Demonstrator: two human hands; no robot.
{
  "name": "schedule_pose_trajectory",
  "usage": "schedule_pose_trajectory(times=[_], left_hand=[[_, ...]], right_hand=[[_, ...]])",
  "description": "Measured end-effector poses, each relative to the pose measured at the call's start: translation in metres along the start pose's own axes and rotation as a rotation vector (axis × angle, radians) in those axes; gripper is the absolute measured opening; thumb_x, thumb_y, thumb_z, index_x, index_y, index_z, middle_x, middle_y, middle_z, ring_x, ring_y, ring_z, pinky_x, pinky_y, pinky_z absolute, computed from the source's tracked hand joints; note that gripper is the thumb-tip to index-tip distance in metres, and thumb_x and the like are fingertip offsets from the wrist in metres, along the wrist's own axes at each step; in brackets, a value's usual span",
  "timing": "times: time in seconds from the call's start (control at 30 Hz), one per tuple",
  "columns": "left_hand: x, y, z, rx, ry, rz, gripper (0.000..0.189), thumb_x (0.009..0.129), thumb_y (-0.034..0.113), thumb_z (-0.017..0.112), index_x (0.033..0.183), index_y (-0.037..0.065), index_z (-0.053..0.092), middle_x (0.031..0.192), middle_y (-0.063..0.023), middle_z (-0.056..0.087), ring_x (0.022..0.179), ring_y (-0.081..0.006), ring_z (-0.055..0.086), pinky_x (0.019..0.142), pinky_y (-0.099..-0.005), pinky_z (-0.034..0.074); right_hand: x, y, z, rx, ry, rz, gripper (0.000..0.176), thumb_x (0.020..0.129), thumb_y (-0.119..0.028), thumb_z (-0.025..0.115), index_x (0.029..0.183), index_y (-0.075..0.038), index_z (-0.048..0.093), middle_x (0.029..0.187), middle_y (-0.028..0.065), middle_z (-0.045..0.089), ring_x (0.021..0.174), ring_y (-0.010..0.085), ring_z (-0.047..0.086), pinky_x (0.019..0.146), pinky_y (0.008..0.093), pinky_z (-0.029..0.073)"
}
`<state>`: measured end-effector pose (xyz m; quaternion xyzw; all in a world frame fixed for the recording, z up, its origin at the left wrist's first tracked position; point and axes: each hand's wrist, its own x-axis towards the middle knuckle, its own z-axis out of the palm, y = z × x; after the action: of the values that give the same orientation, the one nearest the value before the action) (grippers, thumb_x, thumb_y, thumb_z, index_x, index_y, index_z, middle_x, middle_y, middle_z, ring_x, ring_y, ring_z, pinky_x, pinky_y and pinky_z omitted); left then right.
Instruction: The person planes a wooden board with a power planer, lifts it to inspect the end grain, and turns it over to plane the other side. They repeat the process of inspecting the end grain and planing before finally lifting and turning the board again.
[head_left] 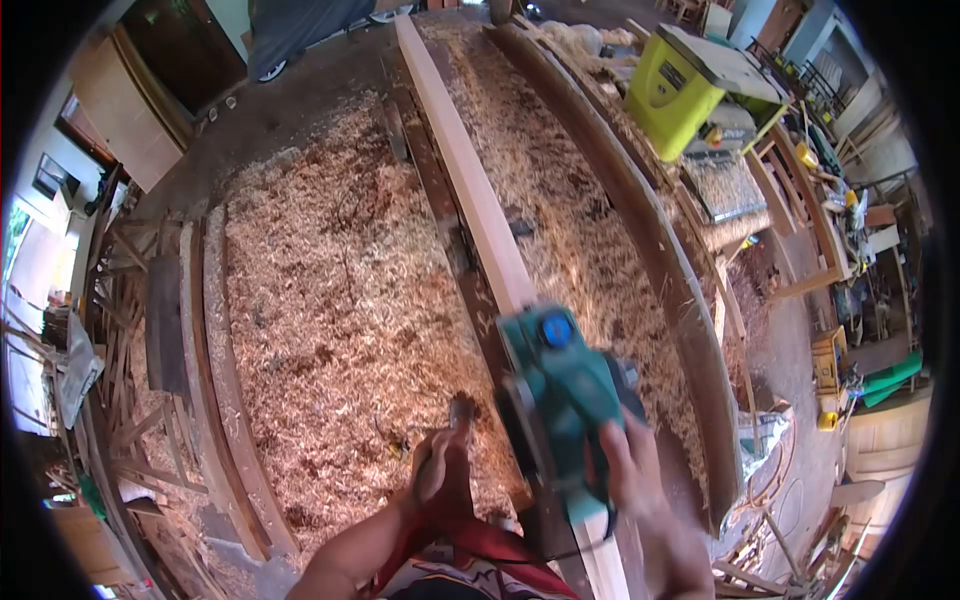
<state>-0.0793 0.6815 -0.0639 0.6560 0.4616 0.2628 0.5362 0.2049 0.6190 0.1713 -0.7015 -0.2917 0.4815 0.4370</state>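
Observation:
My right hand (632, 465) is wrapped round the rear handle of a teal electric hand planer (565, 385), which has a blue front knob. The planer sits on a long pale wooden beam (465, 180) that runs away from me, with a bit of the beam showing behind the tool. Motion blurs the planer and my right forearm. My left hand (430, 468) is low beside my bent leg, left of the beam, away from the tool. Its fingers blend with the leg, and I cannot tell how they are held.
Wood shavings (330, 300) cover the floor on both sides of the beam. A long curved timber (660, 230) lies along the right. At the upper right stands a lime-green machine (672, 95). More boards (205, 370) lie at the left, and a draped grey cover (300, 30) is at the back.

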Motion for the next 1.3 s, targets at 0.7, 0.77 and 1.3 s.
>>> schedule_pose_trajectory(times=[0.7,0.77,1.3], left_hand=[[0.072,-0.042,-0.085,-0.179,0.025,-0.307,0.025,0.101,0.022,0.048,0.094,0.007,0.067,0.066,-0.0019,0.053,0.059,-0.0107,0.05,0.06,-0.0281,0.047],[0.054,-0.039,-0.068,0.062,-0.143,-0.227,0.02,0.099,0.019,0.053,0.093,0.005,0.067,0.067,-0.0027,0.055,0.062,-0.0126,0.054,0.062,-0.0284,0.048],[-0.27,0.002,0.137,0.838,-0.949,0.442,0.014,0.078,0.023,0.07,0.086,0.012,0.073,0.093,-0.0152,0.071,0.09,-0.0368,0.068,0.079,-0.0467,0.056]], right_hand=[[0.125,-0.042,0.016,-0.077,-0.096,-0.175,0.043,0.102,-0.045,0.049,0.116,-0.005,0.055,0.069,0.0034,0.058,0.064,0.0097,0.052,0.062,0.0286,0.042],[-0.003,0.018,-0.006,0.175,-0.075,-0.051,0.05,0.098,-0.046,0.057,0.128,-0.005,0.054,0.074,0.0027,0.059,0.067,0.0117,0.053,0.062,0.0264,0.043],[-0.749,0.216,-0.118,-0.012,1.021,0.884,0.046,0.057,-0.008,0.082,0.101,0.001,0.071,0.082,0.0048,0.071,0.075,0.0143,0.065,0.071,0.0304,0.053]])
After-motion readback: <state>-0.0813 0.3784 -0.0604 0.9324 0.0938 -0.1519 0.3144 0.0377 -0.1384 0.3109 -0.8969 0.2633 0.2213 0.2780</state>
